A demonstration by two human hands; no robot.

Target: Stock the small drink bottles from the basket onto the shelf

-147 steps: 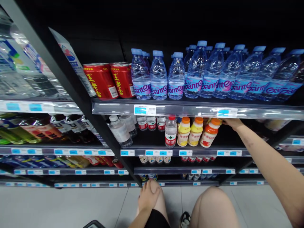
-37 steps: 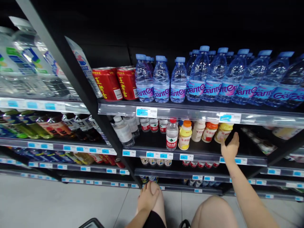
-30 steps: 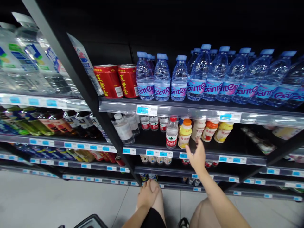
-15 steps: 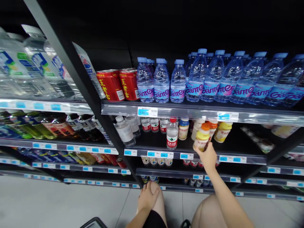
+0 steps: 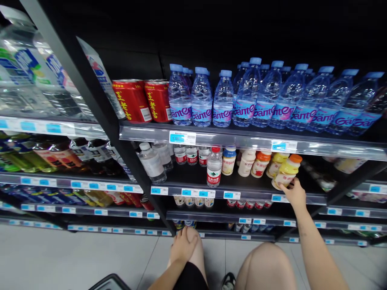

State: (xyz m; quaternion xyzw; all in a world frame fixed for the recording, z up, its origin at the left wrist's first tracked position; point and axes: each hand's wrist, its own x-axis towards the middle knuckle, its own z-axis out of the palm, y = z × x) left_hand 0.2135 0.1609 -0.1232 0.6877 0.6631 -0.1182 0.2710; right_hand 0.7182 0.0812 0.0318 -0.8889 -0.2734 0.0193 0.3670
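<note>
My right hand (image 5: 294, 194) is closed around the lower part of a small yellow drink bottle with an orange cap (image 5: 286, 171). The bottle tilts to the right at the front of the second shelf, and I cannot tell whether its base touches the shelf. Just behind it stands a pale yellow bottle (image 5: 274, 166). To its left are an orange-capped bottle (image 5: 260, 164), a white bottle (image 5: 246, 163), a blue-capped bottle (image 5: 229, 161) and a red-capped water bottle (image 5: 214, 167). My left hand (image 5: 183, 245) rests on my left knee, fingers laid over it.
Above, a shelf holds blue-capped water bottles (image 5: 222, 100) and red cans (image 5: 131, 100). A dark upright post (image 5: 99, 92) divides the bays, with more bottles to the left. Price tags line the shelf edges (image 5: 211, 135). A dark-rimmed object (image 5: 110, 282) lies low on the left.
My right hand has moved right along the shelf with the yellow bottle, from before the orange-capped bottle to before the pale yellow one. My left hand stays on the knee. The view has shifted slightly.
</note>
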